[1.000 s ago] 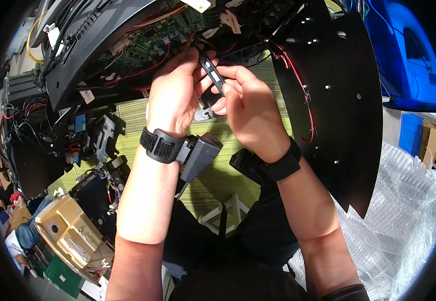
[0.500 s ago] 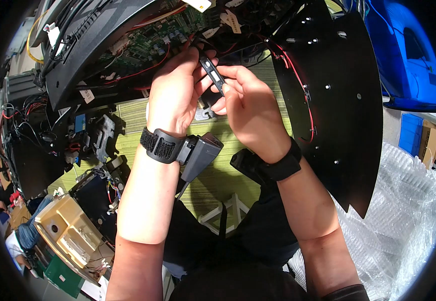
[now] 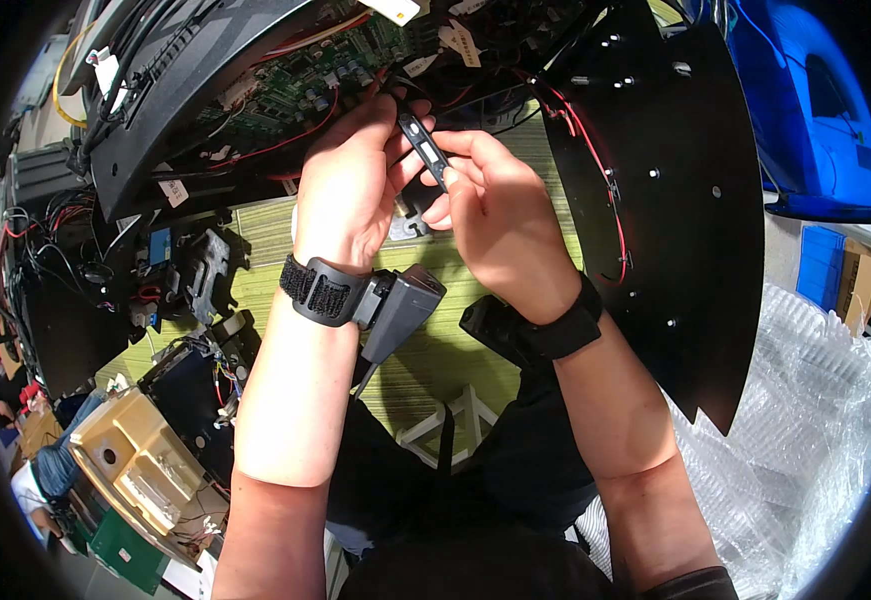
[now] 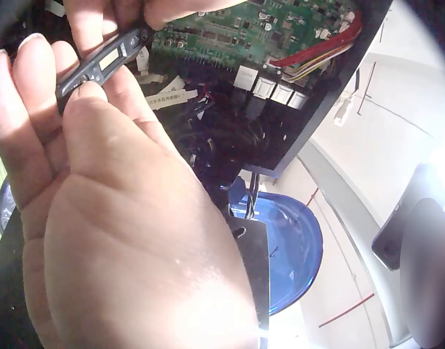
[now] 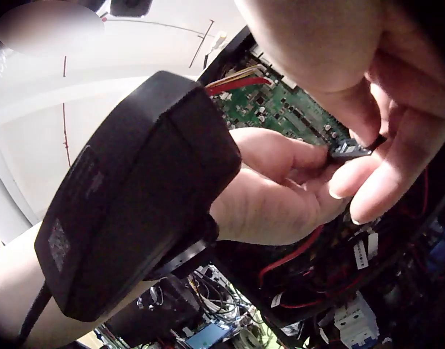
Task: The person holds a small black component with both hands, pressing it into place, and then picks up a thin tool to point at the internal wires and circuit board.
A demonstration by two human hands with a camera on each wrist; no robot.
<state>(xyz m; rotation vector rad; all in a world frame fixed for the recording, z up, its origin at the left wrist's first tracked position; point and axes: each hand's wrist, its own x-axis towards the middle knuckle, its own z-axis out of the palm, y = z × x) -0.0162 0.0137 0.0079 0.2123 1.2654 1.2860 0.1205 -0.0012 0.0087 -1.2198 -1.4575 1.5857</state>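
A slim black strip-shaped part point(image 3: 424, 150) with a pale rectangular window lies slantwise between the two hands. In the left wrist view the window and small details on the part point(image 4: 110, 58) face the camera. My left hand point(image 3: 347, 185) holds its upper end, thumb against the face. Thumb and fingers of my right hand point(image 3: 505, 205) pinch its lower end. From the right wrist, fingers cover most of the part point(image 5: 350, 150). Just beyond the hands is a green circuit board point(image 3: 285, 100) inside a black housing point(image 3: 140, 160).
Red wires point(image 3: 595, 150) run along a large black panel point(image 3: 695, 220) at right. Bubble wrap point(image 3: 795, 430) lies below it, with a blue plastic object point(image 3: 845, 120) above. Metal brackets point(image 3: 210, 270) and an opened beige casing point(image 3: 140, 460) are at left.
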